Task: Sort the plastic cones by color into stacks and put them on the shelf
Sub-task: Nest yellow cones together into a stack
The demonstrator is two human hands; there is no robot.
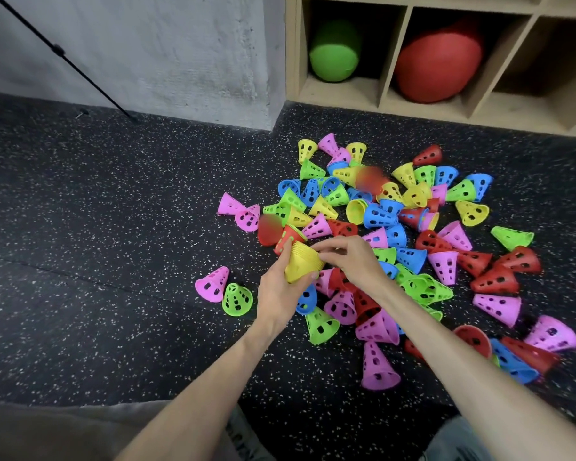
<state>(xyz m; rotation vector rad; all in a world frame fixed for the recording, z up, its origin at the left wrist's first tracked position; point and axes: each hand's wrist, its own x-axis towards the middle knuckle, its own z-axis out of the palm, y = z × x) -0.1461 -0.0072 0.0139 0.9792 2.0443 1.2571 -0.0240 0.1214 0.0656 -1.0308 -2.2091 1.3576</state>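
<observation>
A loose pile of perforated plastic cones (379, 221) in yellow, green, blue, pink and red lies spread over the dark speckled floor. My left hand (280, 291) grips a stack of yellow cones (301, 264) above the pile's near-left side. My right hand (350, 257) pinches the rim at the top of that yellow stack. A red cone (285, 239) lies just behind the stack. The wooden shelf (383, 98) stands at the back right.
In the shelf's cubbies sit a green ball (335, 54) and a red ball (438, 61); the right cubby is dark. A black pole (64, 58) leans against the grey wall at left. A pink cone (212, 284) and a green cone (236, 299) lie apart on the left.
</observation>
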